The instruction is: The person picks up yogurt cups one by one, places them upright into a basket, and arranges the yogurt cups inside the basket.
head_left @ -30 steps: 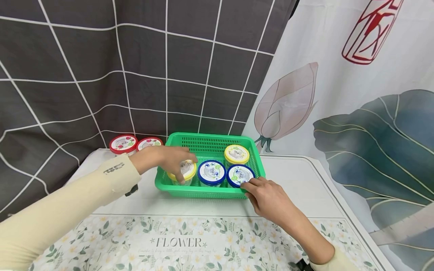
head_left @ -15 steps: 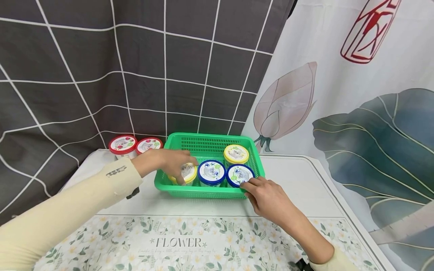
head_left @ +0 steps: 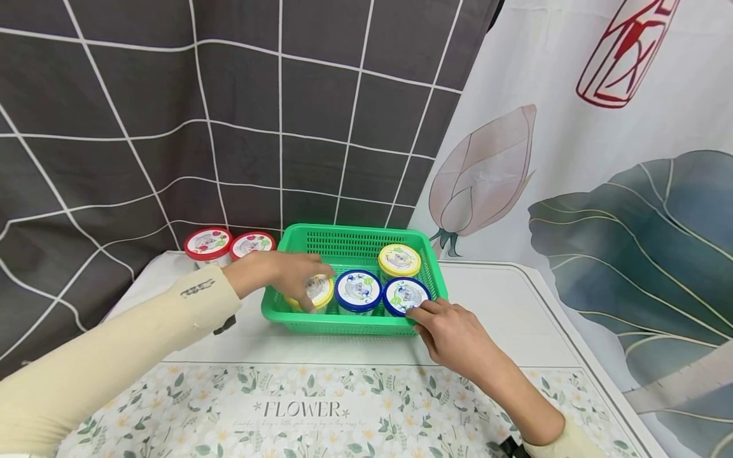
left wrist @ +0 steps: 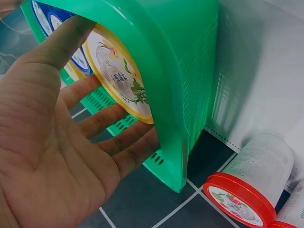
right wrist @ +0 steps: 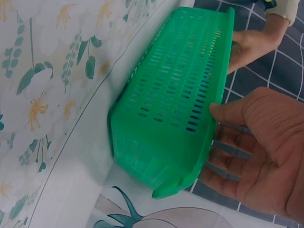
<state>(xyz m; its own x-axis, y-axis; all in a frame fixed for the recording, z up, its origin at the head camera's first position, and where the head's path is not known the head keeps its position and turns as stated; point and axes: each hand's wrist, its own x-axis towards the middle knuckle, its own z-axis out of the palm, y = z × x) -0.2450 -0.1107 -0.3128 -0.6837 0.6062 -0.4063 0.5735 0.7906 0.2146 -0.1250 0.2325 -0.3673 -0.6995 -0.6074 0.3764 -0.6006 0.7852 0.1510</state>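
In the head view a green plastic basket stands on the table with several lidded tubs in it. My left hand reaches over its left end and holds a yellow-lidded tub, the thumb on the near side and the fingers at the lid's far edge. To the right sit two blue-lidded tubs, and behind them another yellow-lidded tub. With the thumb outside and the fingers behind the rim, my right hand grips the basket at its front right corner.
Two red-lidded tubs stand outside the basket at the back left, close to a dark checked curtain. A floral mat covers the front of the white table. A printed white cloth hangs at the right.
My left hand and the yellow-lidded tub have shifted very slightly to the right within the basket. The right hand and the basket have stayed put.
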